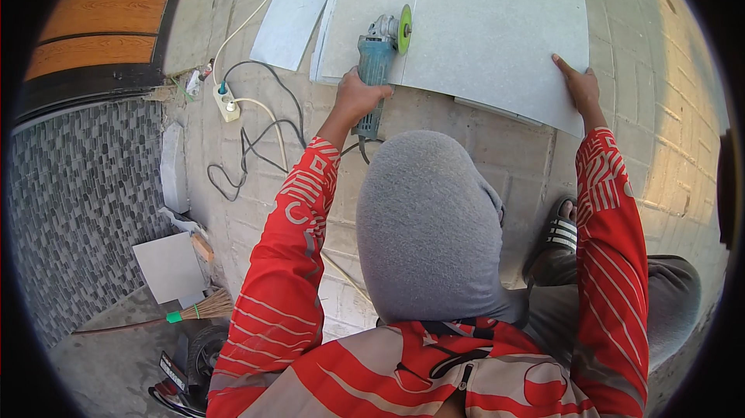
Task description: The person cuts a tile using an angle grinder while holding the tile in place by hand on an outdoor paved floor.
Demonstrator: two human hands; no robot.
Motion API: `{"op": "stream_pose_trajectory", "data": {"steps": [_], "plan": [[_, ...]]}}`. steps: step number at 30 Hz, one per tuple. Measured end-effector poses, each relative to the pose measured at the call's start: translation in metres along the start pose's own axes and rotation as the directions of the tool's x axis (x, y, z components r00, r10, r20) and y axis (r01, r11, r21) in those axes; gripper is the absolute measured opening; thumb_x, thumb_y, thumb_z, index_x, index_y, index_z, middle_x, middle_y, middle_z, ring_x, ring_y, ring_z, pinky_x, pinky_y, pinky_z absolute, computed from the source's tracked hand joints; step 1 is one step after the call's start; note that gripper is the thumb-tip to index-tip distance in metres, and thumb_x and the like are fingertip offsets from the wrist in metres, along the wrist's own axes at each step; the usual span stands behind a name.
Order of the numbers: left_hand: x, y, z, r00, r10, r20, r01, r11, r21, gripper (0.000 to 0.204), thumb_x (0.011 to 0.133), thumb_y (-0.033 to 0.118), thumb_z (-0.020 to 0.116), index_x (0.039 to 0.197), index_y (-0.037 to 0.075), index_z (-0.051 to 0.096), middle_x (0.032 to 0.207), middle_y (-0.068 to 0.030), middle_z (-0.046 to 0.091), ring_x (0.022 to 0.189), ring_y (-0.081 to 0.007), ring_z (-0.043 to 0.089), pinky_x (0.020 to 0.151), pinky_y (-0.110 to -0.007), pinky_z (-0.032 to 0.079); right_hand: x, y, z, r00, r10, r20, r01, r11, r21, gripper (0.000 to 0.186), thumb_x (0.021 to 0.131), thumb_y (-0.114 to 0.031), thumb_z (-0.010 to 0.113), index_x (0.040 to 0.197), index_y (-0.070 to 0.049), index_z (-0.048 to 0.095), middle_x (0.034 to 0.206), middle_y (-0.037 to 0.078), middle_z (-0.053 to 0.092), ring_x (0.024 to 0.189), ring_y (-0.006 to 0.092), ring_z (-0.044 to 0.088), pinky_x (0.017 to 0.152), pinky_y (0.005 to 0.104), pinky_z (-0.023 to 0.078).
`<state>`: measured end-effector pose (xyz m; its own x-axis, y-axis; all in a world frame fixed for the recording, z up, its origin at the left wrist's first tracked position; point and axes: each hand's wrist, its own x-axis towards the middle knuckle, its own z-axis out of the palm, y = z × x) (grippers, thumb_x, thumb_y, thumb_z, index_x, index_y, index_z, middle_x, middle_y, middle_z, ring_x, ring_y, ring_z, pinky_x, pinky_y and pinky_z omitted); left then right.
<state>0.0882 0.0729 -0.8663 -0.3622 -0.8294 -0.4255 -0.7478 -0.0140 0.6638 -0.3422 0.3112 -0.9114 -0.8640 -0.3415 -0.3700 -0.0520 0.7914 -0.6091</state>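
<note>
My left hand (359,97) grips the teal angle grinder (375,61), which has a green disc (405,28) and lies over the large light-grey tile (489,22) near a thin line on its face, with the disc on edge. My right hand (580,88) holds the tile's right side near the front corner, index finger on the top face. Beneath this tile, edges of other boards or tiles show. A narrow pale strip (287,6) lies left of them. My grey-trousered knee (427,224) is bent below the grinder, and my sandalled foot (560,232) is at the right.
A white power strip (227,102) with tangled cables sits on the pavers (644,107) at left. Near the mosaic wall (85,208) are tile offcuts (167,267), a straw broom (209,308) and a dark wheel (208,352). An orange slatted panel (105,6) stands upper left.
</note>
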Motion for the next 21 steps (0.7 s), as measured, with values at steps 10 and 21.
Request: {"op": "stream_pose_trajectory", "data": {"steps": [10, 21], "plan": [[-0.005, -0.003, 0.001, 1.0, 0.009, -0.013, -0.009, 1.0, -0.008, 0.06, 0.064, 0.023, 0.084, 0.112, -0.005, 0.065, 0.104, -0.0191, 0.072, 0.093, -0.0282, 0.07, 0.084, -0.039, 0.056, 0.002, 0.001, 0.001, 1.0, 0.001, -0.008, -0.002, 1.0, -0.02, 0.123, 0.064, -0.074, 0.083, 0.138, 0.018, 0.049, 0.128, 0.031, 0.065, 0.116, 0.0366, 0.067, 0.101, 0.0415, 0.051], [-0.016, 0.004, -0.001, 1.0, -0.001, -0.007, 0.0, 1.0, -0.017, 0.058, 0.064, 0.022, 0.084, 0.112, -0.005, 0.065, 0.104, -0.018, 0.071, 0.092, -0.0274, 0.07, 0.083, -0.039, 0.056, 0.004, 0.002, -0.001, 1.0, 0.019, -0.007, -0.019, 1.0, -0.022, 0.123, 0.064, -0.073, 0.084, 0.138, 0.019, 0.048, 0.129, 0.03, 0.064, 0.115, 0.0363, 0.068, 0.101, 0.0413, 0.051]]}}
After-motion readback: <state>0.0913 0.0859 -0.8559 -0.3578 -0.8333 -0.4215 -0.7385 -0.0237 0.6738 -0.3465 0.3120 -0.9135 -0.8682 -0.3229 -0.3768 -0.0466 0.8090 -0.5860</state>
